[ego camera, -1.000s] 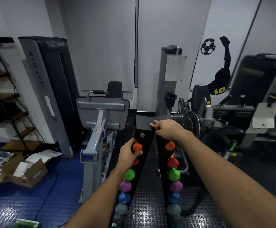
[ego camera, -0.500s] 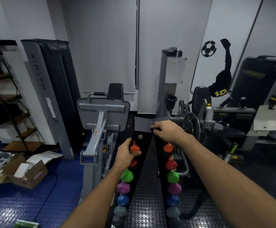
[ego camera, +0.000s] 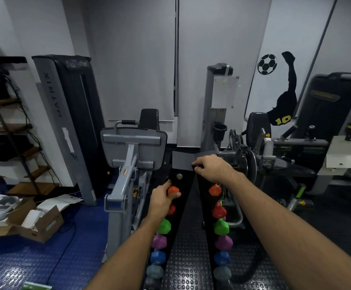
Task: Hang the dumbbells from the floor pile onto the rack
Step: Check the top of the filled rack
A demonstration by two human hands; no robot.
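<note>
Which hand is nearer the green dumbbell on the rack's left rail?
Left. The left hand grips the orange dumbbell two slots above the green dumbbell; the right hand grips the rack top.

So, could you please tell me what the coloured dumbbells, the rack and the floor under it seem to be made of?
Coloured dumbbells, such as the green one: probably a matte vinyl or neoprene coating, going by the solid bright colours with soft highlights. Rack: likely painted metal, with flat dark panels and a round bolt head. Floor: looks like black studded rubber matting, with raised round dots.
</note>
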